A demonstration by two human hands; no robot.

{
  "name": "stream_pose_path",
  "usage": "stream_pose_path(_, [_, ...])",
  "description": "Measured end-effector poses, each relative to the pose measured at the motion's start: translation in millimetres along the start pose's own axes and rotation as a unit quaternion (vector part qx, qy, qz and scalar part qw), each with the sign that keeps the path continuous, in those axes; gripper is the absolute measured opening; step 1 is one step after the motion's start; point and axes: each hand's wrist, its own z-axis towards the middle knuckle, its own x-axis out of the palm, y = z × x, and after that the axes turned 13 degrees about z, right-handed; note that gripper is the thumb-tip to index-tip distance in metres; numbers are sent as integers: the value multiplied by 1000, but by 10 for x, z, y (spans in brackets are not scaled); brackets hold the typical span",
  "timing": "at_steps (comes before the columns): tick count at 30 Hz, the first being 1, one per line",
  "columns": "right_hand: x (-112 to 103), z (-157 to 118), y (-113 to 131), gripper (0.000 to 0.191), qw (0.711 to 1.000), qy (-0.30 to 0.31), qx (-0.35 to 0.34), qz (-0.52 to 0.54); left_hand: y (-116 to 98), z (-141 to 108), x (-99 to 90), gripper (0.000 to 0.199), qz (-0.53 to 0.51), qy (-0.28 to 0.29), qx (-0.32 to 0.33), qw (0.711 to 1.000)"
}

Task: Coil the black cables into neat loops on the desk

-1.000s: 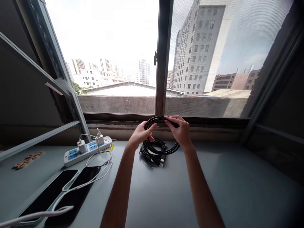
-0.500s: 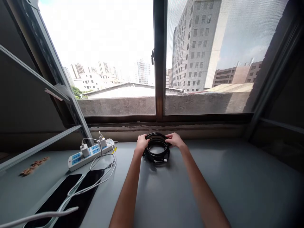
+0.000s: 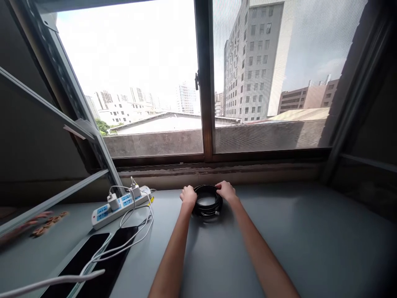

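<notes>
A coiled black cable point(image 3: 207, 211) lies on the grey tabletop point(image 3: 217, 256) near the window wall, with a small pale connector end point(image 3: 216, 212) at its front right. My left hand point(image 3: 188, 196) grips the coil at its left rear, fingers closed and partly hidden. On the opposite side, my right hand point(image 3: 226, 191) pinches the loops between thumb and fingers at the right rear. Both forearms reach forward over the table.
Left stands a white power strip point(image 3: 124, 209) with two plugged chargers. White cables cross two dark-screened phones point(image 3: 119, 244). Small brown pieces point(image 3: 49, 225) lie far left beside a blurred hand-like shape point(image 3: 26, 227). A metal frame point(image 3: 108, 159) rises before the window.
The coil's loops now sit closer together and flatter, with both hands still on them. The blurred hand-like shape has appeared at far left. My view has tilted up slightly.
</notes>
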Motion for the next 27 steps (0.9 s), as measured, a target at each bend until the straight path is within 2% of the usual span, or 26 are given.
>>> stream_pose_path(4, [89,-33,-31,15,999,-21,-6,-24,-9,-50,37,30,4,-10,-18,1000])
stream_pose_path(10, [171,-121,-70,18,997,-57,-35,-30,47,-223,145,32,-37,-80,-19,996])
stream_pose_path(14, [-91,-104,-30,25,993,-96,-66,-20,167,-355,135,36,-90,-128,-17,988])
stream_pose_path(19, [-532,-181,34,22,981,-126,-149,3,254,-659,-92,29,-162,-214,20,963])
stream_pose_path(21, [-576,-273,-36,20,981,-109,-162,5,248,-814,-174,23,-182,-248,60,950])
stream_pose_path(23, [-538,-377,-186,15,986,-79,-148,1,231,-937,-193,22,-193,-268,97,939])
stream_pose_path(27, [-391,-556,-587,7,997,-25,-60,-37,223,-1018,-44,23,-190,-263,139,936])
